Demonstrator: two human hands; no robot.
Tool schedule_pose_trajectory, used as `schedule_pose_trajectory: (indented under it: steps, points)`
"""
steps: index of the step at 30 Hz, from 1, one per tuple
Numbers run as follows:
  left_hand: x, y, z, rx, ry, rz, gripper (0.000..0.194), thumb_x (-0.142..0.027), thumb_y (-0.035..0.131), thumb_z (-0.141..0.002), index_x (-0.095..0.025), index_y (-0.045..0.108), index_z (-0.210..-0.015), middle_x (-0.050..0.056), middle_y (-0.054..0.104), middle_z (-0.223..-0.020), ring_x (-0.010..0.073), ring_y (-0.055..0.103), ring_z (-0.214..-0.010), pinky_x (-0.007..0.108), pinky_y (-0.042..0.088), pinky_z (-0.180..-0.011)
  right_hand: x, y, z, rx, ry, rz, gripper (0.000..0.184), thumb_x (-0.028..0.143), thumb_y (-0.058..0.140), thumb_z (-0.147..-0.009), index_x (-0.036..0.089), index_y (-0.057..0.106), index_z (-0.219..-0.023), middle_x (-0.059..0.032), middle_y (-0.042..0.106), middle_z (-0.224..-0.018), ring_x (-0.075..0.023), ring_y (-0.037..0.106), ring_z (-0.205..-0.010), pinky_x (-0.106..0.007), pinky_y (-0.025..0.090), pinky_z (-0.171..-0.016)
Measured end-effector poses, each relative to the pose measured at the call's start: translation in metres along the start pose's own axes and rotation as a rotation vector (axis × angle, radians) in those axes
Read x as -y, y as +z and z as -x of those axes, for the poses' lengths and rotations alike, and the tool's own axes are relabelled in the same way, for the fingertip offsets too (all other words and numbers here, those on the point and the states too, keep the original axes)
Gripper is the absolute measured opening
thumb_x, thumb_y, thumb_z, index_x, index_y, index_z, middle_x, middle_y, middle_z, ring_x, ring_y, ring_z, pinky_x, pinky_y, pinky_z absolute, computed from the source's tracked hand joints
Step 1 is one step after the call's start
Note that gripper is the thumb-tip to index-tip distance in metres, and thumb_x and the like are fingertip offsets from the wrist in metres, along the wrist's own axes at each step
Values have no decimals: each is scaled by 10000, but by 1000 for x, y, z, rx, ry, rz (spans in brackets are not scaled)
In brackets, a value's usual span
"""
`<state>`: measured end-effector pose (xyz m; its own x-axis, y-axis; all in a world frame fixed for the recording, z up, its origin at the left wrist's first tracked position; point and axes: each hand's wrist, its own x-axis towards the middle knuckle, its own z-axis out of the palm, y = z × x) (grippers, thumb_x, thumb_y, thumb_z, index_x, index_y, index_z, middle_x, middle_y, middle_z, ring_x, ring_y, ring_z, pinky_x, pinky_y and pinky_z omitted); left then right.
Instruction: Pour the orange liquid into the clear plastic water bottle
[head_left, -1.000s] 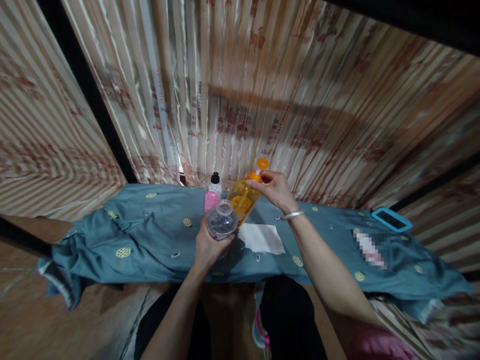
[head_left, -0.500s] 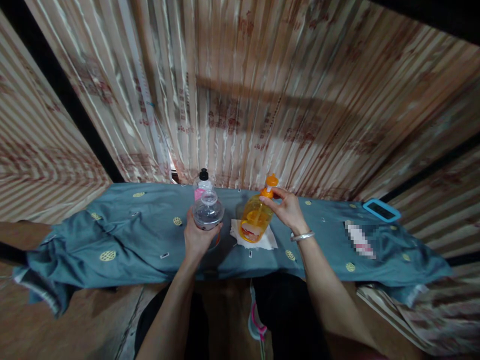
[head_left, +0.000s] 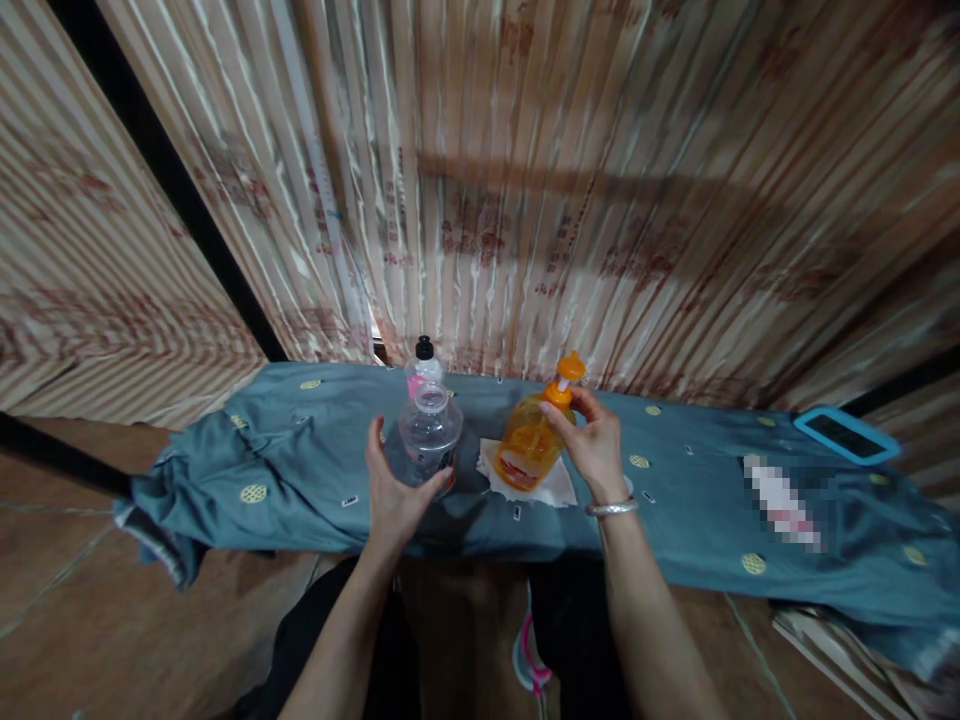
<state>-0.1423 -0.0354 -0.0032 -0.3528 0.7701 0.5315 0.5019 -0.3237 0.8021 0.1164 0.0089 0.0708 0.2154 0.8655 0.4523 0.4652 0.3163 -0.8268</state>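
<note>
A clear plastic bottle without a cap stands on the blue cloth. My left hand curves round its near side. The thumb is spread away from the bottle and the fingertips touch its base. To the right, an orange bottle with an orange pump top stands upright on a white tissue. My right hand, with a silver bangle on the wrist, is closed round the orange bottle's neck just below the top.
A small pink bottle with a black cap stands behind the clear one. A phone in a blue case lies at the far right of the cloth-covered bench. A striped curtain hangs close behind. My knees are under the front edge.
The orange bottle was tilted over the clear bottle's mouth and now stands upright on the tissue. My left hand has loosened from its grip on the clear bottle.
</note>
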Motion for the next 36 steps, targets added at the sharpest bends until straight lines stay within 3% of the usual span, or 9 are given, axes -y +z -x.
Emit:
schedule_pose_trajectory:
  steps: [3, 6, 9, 12, 18, 24, 28, 32, 36]
  points:
    - [-36, -17, 7, -56, 303, -110, 990, -369, 865, -688, -228, 316, -1499, 167, 454, -1503, 342, 420, -1429, 547, 353, -1189, -2, -2, -2, 10, 9, -30, 516, 551, 731, -753, 114, 708, -1027, -164, 712, -998, -306, 641, -910, -472, 456, -897]
    - [-71, -10, 15, 158, 438, -51, 638, -248, 725, -848, -285, 445, -1420, 94, 597, -1370, 254, 566, -1306, 452, 442, -1140, -2, -4, -9, 75, 7, -69, 523, 542, 732, -757, 120, 703, -1065, -162, 711, -1030, -311, 637, -935, -468, 445, -904]
    - [-83, 28, 18, 388, 285, 99, 758, -294, 718, -849, -271, 331, -1500, 127, 493, -1509, 278, 490, -1397, 455, 433, -1154, -2, -6, -17, 172, -7, -136, 476, 540, 716, -769, 159, 688, -1052, -121, 716, -1024, -283, 640, -943, -430, 448, -901]
    - [-71, 76, 12, 448, 90, 216, 994, -306, 808, -735, -248, 232, -1543, 153, 352, -1607, 326, 338, -1497, 508, 325, -1220, -3, -5, -18, 240, -14, -206, 359, 493, 742, -758, 212, 683, -973, -53, 716, -957, -235, 644, -903, -379, 461, -873]
    - [-31, 130, 5, 574, -276, 451, 879, -274, 861, -606, -193, 442, -1375, 133, 664, -1281, 318, 650, -1187, 502, 497, -1055, -2, 8, -12, 105, 4, -289, 370, 387, 832, -695, 235, 592, -933, -16, 660, -935, -201, 639, -905, -353, 474, -866]
    - [-21, 144, 12, 520, -381, 636, 724, -366, 875, -571, -211, 540, -1193, 69, 726, -1103, 263, 709, -996, 424, 570, -907, 5, 5, -21, 230, -4, -330, 265, 338, 823, -726, 241, 620, -865, 13, 684, -867, -168, 634, -843, -308, 463, -821]
    - [-26, 142, 8, 493, -375, 484, 656, -405, 888, -519, -197, 614, -1077, 71, 731, -1043, 293, 701, -981, 436, 571, -889, 5, -5, -26, 365, 52, -415, 284, 363, 828, -725, 263, 670, -939, -1, 728, -975, -179, 666, -937, -321, 498, -883]
    - [-27, 135, 4, 574, -355, 516, 648, -411, 868, -556, -213, 611, -1117, 59, 736, -1082, 293, 700, -1005, 452, 569, -911, 6, -15, -28, 509, 119, -484, 321, 425, 809, -742, 280, 722, -1014, -17, 771, -1076, -203, 707, -1008, -386, 522, -990]
    - [-28, 128, 4, 650, -316, 493, 677, -392, 862, -604, -203, 587, -1193, 81, 723, -1137, 286, 695, -1044, 456, 558, -943, 6, -17, -29, 497, 134, -497, 453, 448, 808, -739, 288, 681, -1143, -39, 734, -1232, -217, 675, -1164, -402, 499, -1051]
